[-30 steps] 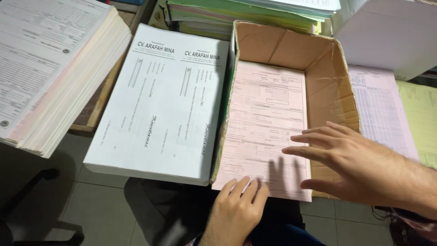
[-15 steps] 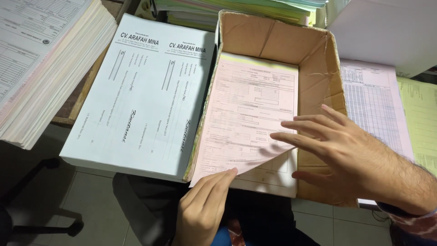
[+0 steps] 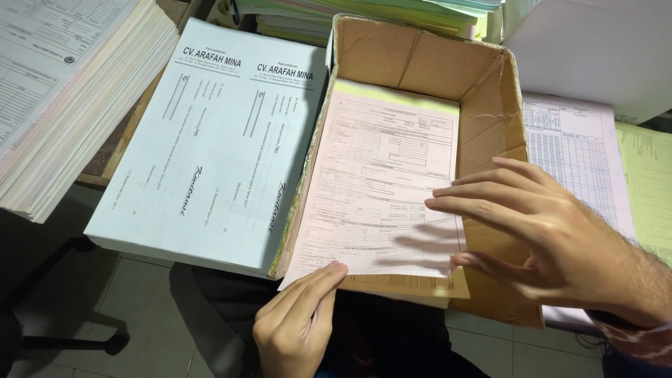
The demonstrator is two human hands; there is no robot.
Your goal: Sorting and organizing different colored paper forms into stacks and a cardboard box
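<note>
Since half a second ago, your left hand [image 3: 297,325] has slid a bit to the right along the near edge of the pink sheet [image 3: 378,185], and your right hand [image 3: 546,234] has stayed over the right side of the cardboard box [image 3: 490,105].

From the head camera, the pink sheet lies on top of the pile inside the box. Your left hand is below it, at its near corner. The fingers are pressed close together, and the fingertips [image 3: 334,269] touch the edge of the paper where it sticks out over the box's front flap. You cannot tell if the thumb pinches the sheet from under. Your right hand is spread wide, fingers apart, holding nothing. It floats just above the sheet's right edge and throws a shadow on the paper. Its fingertips do not seem to press down.

Just left of the box sits a thick stack of white forms [image 3: 210,140], touching the box wall. Further left is another tall pile of papers [image 3: 63,98], cut off by the picture edge. Green papers [image 3: 364,17] lie behind the box. A purple-lined sheet [image 3: 577,154] peeks out at the right, partly hidden by your right hand.

The tabletop is mostly covered. Your right wrist runs out of the picture. Small print on the pink sheet is too tiny to make out.
</note>
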